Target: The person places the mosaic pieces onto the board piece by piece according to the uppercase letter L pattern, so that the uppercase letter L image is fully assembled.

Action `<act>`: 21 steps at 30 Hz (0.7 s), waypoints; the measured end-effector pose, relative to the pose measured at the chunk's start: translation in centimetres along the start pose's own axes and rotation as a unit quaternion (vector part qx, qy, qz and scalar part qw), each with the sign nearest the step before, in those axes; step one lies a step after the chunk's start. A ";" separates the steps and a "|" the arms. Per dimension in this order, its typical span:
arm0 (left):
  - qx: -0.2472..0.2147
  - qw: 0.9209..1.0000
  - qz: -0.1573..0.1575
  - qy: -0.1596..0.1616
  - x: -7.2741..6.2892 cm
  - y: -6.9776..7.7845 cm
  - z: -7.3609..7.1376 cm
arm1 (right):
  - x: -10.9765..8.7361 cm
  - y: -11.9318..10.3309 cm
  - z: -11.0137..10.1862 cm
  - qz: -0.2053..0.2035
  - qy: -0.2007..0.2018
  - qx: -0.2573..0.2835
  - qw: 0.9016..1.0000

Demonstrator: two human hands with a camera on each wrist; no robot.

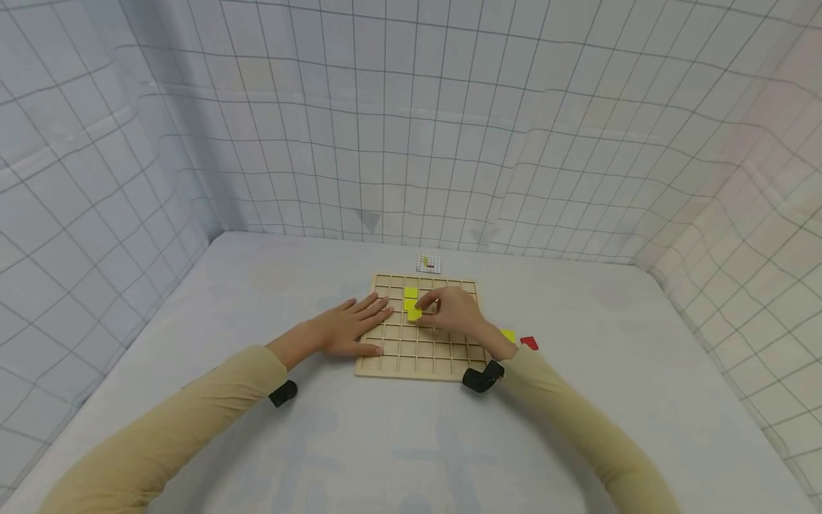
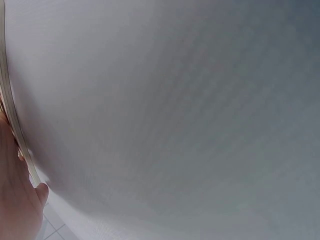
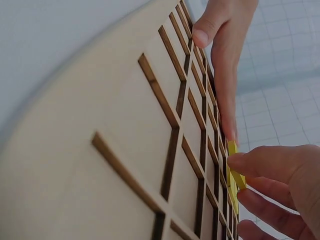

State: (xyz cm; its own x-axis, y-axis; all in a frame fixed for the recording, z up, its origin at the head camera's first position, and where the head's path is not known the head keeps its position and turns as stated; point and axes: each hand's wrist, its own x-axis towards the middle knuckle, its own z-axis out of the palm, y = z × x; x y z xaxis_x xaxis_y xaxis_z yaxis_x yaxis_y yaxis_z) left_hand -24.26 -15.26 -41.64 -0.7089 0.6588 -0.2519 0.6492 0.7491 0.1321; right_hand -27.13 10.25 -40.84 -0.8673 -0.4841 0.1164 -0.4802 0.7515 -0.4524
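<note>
A wooden grid board (image 1: 408, 366) lies on the white table. My left hand (image 1: 345, 330) rests on its left side, fingers spread and straight. My right hand (image 1: 457, 312) reaches over the board from the right and pinches a yellow tile (image 1: 414, 315) between thumb and fingers. That tile (image 3: 239, 178) is slightly tilted at the board's surface in the right wrist view. Just beyond it, yellow tiles (image 1: 411, 293) sit in a column of the grid. In the left wrist view, only part of the left hand (image 2: 19, 195) shows beside the board's edge.
Behind the board lies a small card (image 1: 429, 263) printed with a grid and coloured cells. To the right, partly behind the right forearm, are another yellow piece (image 1: 509, 335) and a red piece (image 1: 529, 343). White gridded cloth walls (image 1: 449, 143) surround the table.
</note>
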 end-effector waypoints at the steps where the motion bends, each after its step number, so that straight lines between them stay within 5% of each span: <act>1: 0.001 1.000 0.000 -0.001 0.0 0.0 0.0 | 0.0 -0.1 0.1 0.000 -0.002 0.002 1.000; 21: -0.009 1.000 0.009 0.004 -0.4 0.4 -0.5 | 0.2 -0.4 0.6 0.001 -0.026 0.029 0.999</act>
State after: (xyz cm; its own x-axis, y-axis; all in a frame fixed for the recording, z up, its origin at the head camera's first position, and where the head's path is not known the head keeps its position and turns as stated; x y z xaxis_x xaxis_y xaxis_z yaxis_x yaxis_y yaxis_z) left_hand -23.83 -15.20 -40.99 -0.6994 0.6727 -0.2414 0.6570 0.7381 0.1533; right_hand -27.06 9.57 -41.18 -0.8595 -0.5063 0.0709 -0.4692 0.7262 -0.5025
